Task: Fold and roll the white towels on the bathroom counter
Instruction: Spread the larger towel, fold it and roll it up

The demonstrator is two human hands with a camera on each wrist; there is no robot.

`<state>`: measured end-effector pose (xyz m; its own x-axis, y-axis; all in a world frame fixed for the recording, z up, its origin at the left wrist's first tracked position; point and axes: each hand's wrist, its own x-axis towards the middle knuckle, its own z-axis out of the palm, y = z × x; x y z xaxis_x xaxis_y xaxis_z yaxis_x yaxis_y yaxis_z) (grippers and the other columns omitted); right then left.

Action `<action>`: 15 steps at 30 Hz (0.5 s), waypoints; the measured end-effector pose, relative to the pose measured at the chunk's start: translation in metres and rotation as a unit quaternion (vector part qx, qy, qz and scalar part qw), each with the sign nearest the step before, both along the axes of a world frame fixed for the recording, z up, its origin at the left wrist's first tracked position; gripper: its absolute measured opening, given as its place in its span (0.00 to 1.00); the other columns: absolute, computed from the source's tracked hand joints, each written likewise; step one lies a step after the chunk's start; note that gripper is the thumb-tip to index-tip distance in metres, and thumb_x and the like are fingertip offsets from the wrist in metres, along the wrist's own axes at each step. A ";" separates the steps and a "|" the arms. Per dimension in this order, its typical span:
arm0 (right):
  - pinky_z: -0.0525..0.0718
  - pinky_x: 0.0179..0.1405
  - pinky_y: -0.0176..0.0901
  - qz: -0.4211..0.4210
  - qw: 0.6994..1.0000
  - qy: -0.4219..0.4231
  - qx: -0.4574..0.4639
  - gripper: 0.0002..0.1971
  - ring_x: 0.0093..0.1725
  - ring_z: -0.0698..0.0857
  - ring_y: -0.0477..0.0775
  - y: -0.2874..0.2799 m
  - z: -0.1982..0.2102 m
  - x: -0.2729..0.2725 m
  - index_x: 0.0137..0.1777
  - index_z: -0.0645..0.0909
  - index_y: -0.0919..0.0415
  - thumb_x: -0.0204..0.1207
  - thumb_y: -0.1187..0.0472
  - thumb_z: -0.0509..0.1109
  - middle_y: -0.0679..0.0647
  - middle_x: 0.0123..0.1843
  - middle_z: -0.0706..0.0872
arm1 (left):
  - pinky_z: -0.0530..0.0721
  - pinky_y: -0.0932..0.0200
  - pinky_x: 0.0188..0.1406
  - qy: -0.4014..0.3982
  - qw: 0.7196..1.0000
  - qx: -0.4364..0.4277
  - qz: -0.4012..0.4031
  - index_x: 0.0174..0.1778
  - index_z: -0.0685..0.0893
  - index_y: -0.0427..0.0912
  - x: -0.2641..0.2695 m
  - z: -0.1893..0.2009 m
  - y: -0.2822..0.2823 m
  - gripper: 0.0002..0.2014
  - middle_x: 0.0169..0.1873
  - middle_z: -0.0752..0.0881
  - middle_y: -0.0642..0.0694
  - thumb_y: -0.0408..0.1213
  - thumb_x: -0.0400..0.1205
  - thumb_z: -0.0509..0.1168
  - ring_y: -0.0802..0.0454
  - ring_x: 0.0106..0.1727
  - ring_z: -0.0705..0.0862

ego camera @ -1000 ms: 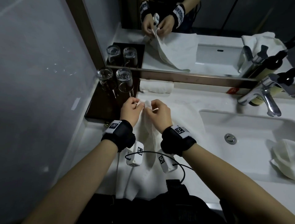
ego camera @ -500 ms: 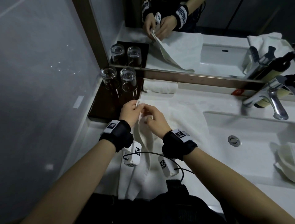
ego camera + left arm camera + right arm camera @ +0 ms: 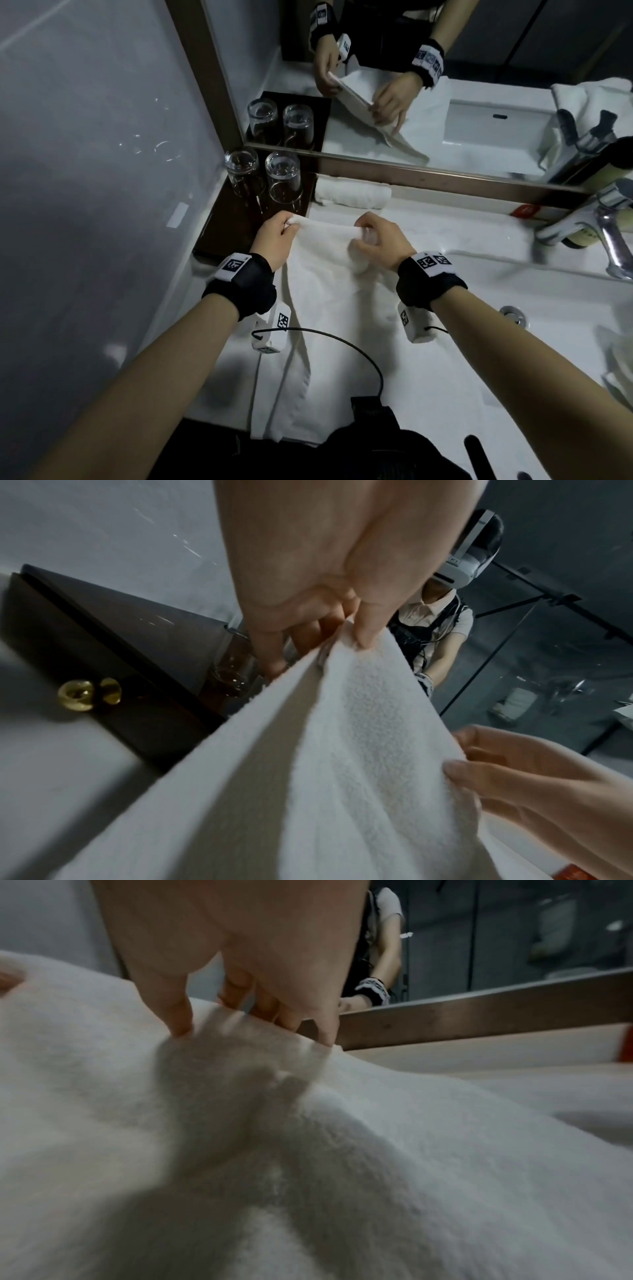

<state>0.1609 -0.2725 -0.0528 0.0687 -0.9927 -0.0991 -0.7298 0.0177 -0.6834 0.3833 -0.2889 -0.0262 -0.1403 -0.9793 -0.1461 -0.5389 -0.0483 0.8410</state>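
Spanning the left part of the desk (image 3: 445, 394), beside the sink (image 3: 565, 284), a white towel (image 3: 329, 308) lies lengthwise, its near end at the desk's front edge and its far end lifted. A dark tray (image 3: 233, 226) fills the back left corner, with two upturned glasses (image 3: 263, 178) on it and a rolled towel (image 3: 352, 193) along the back edge beside it. The left hand (image 3: 274, 240) pinches the lifted end's left corner, fingers (image 3: 366, 626) clamped on it; the right hand (image 3: 380, 240) grips the right corner, fingers (image 3: 178, 1015) curled on cloth.
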 end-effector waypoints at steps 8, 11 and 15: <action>0.66 0.67 0.59 0.038 0.955 0.283 0.082 0.24 0.66 0.72 0.60 -0.008 -0.031 -0.058 0.60 0.82 0.49 0.72 0.35 0.62 0.56 0.61 0.80 | 0.72 0.56 0.45 -0.035 0.999 0.020 0.033 0.56 0.79 0.33 0.010 -0.014 -0.026 0.10 0.42 0.79 0.41 0.34 0.84 0.57 0.47 0.44 0.76; 0.62 0.69 0.60 0.011 0.942 0.321 0.102 0.23 0.69 0.68 0.60 -0.009 -0.037 -0.091 0.57 0.83 0.49 0.73 0.36 0.61 0.56 0.65 0.77 | 0.72 0.57 0.46 -0.050 0.998 0.014 0.040 0.56 0.79 0.34 0.014 -0.019 -0.036 0.10 0.42 0.80 0.42 0.34 0.84 0.58 0.48 0.45 0.77; 0.66 0.68 0.58 -0.041 0.943 0.309 0.112 0.16 0.71 0.67 0.62 -0.003 -0.040 -0.134 0.60 0.82 0.54 0.80 0.49 0.61 0.58 0.69 0.74 | 0.76 0.52 0.48 -0.075 0.996 0.025 0.045 0.55 0.80 0.35 0.024 -0.028 -0.046 0.10 0.43 0.83 0.39 0.35 0.83 0.59 0.45 0.45 0.79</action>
